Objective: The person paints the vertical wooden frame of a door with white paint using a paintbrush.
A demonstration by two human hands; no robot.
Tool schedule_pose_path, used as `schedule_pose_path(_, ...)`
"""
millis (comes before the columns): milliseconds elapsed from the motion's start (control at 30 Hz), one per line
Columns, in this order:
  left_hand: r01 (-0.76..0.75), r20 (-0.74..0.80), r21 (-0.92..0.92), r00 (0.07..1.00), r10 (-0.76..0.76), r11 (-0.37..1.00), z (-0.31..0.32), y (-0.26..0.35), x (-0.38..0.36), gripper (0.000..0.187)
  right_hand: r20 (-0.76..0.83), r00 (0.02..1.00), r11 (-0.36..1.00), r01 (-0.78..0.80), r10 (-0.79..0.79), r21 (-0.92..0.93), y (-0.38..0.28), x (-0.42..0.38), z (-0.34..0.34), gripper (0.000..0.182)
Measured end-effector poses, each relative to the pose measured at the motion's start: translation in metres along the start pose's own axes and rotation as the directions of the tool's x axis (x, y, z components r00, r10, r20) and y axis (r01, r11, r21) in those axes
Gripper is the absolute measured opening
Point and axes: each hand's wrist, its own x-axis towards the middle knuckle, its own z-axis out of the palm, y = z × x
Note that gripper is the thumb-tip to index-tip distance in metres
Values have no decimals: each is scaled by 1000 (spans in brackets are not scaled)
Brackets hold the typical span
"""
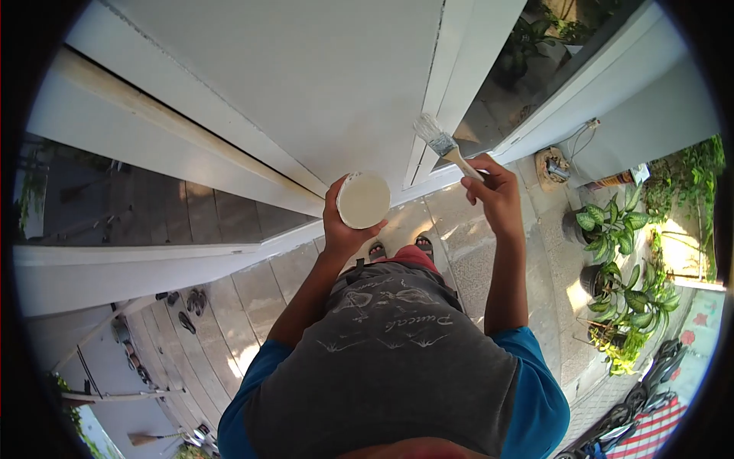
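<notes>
My left hand [344, 226] is wrapped round a round tub of off-white paint [364, 200], held up in front of the shirt. In my right hand [495, 190] is a paintbrush [439, 141], gripped by its pale wooden handle. Its bristles are coated white and point up and to the left, overlapping the white door frame [442, 76] in this view. A wide pale door panel [306, 69] rises directly ahead, behind the tub and the brush.
Dark window panes flank the door, one at left [153, 203]. To the right on the tiled floor [489, 268] stand a beige bag [552, 168] and several potted plants [618, 222]. Sandals [196, 301] lie at lower left, and motorbikes [634, 398] are parked at lower right.
</notes>
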Motion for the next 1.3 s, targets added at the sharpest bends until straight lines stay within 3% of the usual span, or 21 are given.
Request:
schedule_pose_path(67,-35,18,77,999,34,996,3,1,3,99,57,996,992,79,-74,-101,-36,7,-4,19)
schedule_pose_path(100,-10,-47,23,999,11,1000,10,7,6,95,80,992,982,105,-93,-156,-51,11,-7,20)
schedule_pose_path(200,-79,-56,156,994,89,985,18,14,7,100,188,969,985,168,-157,-41,-79,23,-11,26)
schedule_pose_path(400,-113,-144,130,981,132,985,48,41,13,102,391,873,957,265,-291,120,-114,49,-5,25)
schedule_pose_path(533,-79,-197,218,973,123,973,65,57,10,101,520,815,961,274,-255,42,-145,46,9,21)
schedule_pose_path(633,-97,-252,190,957,144,977,75,62,8,100,690,614,840,543,-383,-17,-156,52,15,20)
schedule_pose_path(767,-69,-293,280,944,154,958,91,73,-2,100,838,473,753,647,-273,-121,-161,54,36,22)
schedule_pose_path(800,-52,-300,266,944,134,963,94,75,-4,100,842,466,756,645,-272,-113,-157,55,41,22)
schedule_pose_path(867,-44,-321,270,938,133,962,100,83,-5,97,905,326,636,767,-272,-85,-143,62,50,22)
schedule_pose_path(1000,-42,-345,283,928,143,958,109,87,-12,93,929,232,571,821,-289,-27,-126,73,56,19)
schedule_pose_path(1300,-40,-392,304,906,163,952,110,94,-17,94,950,182,539,842,-252,-18,-113,70,61,15)
